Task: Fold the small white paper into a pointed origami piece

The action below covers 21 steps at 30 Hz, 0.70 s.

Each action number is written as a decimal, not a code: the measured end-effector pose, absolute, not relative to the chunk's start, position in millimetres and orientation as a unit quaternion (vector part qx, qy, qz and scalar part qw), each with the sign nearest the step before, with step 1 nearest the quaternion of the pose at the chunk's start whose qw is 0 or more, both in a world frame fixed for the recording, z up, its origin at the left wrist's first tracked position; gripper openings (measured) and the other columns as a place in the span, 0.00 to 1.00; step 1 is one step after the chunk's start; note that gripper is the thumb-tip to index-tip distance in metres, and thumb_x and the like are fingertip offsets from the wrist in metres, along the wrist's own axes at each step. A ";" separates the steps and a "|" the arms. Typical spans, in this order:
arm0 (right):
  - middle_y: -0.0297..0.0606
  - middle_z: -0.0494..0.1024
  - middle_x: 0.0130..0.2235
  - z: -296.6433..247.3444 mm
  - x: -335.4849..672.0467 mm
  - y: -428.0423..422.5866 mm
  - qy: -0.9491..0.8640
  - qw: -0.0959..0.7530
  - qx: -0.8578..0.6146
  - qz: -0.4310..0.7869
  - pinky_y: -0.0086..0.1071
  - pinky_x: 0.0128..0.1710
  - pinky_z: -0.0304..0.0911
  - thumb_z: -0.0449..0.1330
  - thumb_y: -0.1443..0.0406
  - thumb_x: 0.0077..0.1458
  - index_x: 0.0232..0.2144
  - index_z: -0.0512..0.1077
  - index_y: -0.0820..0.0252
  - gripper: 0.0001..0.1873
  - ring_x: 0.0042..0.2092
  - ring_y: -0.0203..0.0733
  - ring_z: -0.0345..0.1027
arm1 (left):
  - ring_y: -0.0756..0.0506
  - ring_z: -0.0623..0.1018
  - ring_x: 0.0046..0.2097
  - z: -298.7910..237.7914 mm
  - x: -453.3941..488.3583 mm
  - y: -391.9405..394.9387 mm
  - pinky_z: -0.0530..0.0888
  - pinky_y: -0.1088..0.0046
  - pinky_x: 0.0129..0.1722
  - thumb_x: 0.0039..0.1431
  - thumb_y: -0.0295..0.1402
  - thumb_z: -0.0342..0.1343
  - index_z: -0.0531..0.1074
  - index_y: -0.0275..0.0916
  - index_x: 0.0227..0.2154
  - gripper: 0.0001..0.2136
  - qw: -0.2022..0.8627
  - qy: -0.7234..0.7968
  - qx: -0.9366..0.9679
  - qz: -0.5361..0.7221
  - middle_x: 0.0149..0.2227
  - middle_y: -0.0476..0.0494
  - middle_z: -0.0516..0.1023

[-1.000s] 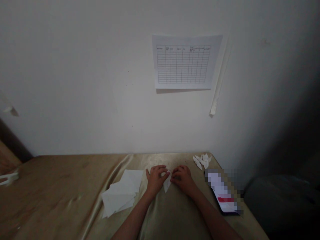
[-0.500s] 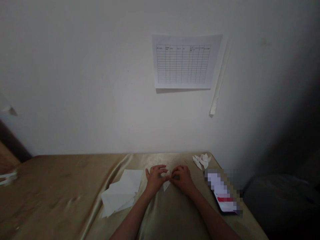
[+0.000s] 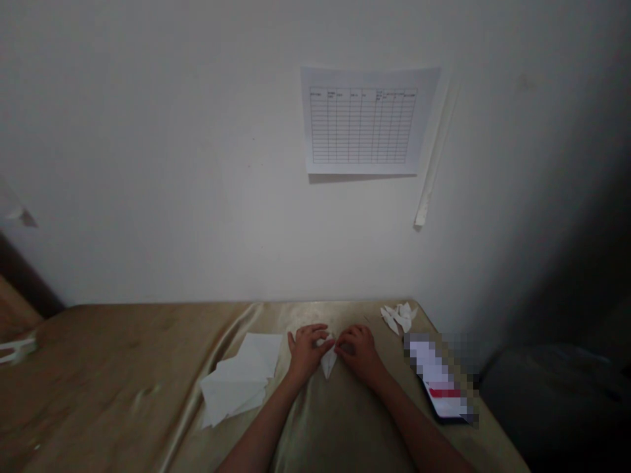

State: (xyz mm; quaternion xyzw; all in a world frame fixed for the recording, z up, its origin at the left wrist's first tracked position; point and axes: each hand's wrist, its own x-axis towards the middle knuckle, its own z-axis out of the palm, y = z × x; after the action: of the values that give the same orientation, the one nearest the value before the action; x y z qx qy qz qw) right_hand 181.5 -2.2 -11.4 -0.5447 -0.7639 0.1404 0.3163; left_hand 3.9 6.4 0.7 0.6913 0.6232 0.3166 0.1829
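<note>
Both forearms come in from the bottom edge, elbows cut off. Left hand (image 3: 306, 351) & right hand (image 3: 359, 351) sit close together on a table (image 3: 123, 368) w/ a shiny tan cloth, creased into a ridge left of centre. Between them lies a small folded paper (image 3: 328, 362), point toward the person; fingertips of both hands press down on its top edge, fingers curled, not closed round it. Most of the paper is under the fingers, so the fold shape is hard to make out.

Just left of the left hand: a loose stack of white sheets (image 3: 241, 381), fanned. Right, near the table edge: a phone (image 3: 441, 387), screen blurred, unreadable. Behind it at the far corner, a few small folded paper bits (image 3: 399, 317).

Further back, plain white wall (image 3: 148, 164). A printed table sheet (image 3: 365, 121) hangs on it – grid w/ header row, text too small to read. Beside that, a white strip (image 3: 434, 157) runs down the wall. Right side of the room is dark, nothing clear there.
</note>
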 end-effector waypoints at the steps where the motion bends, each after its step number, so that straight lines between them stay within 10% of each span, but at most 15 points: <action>1: 0.36 0.78 0.44 -11.8 181.2 -2.2 -0.764 0.317 -0.544 0.140 0.40 0.58 0.50 0.65 0.61 0.56 0.35 0.79 0.51 0.04 0.53 0.46 0.62 | 0.38 0.70 0.60 0.8 3.9 6.4 0.44 0.37 0.65 0.56 0.39 0.61 0.81 0.51 0.32 0.05 0.184 0.623 0.693 0.312 0.54 0.52 0.79; 21: 0.36 0.76 0.49 -13.0 178.8 -6.6 -0.791 0.294 -0.518 0.143 0.45 0.61 0.46 0.63 0.65 0.54 0.30 0.77 0.52 0.03 0.57 0.49 0.59 | 0.38 0.69 0.61 0.3 4.8 6.1 0.44 0.36 0.65 0.57 0.41 0.60 0.81 0.55 0.34 0.05 0.180 0.624 0.683 0.334 0.56 0.53 0.78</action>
State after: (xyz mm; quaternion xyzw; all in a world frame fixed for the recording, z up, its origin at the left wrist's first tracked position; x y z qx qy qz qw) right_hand 178.8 -6.6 -13.0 -0.5175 -0.7906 0.1431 0.2944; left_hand 4.8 6.1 0.3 0.6830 0.6244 0.3336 0.1796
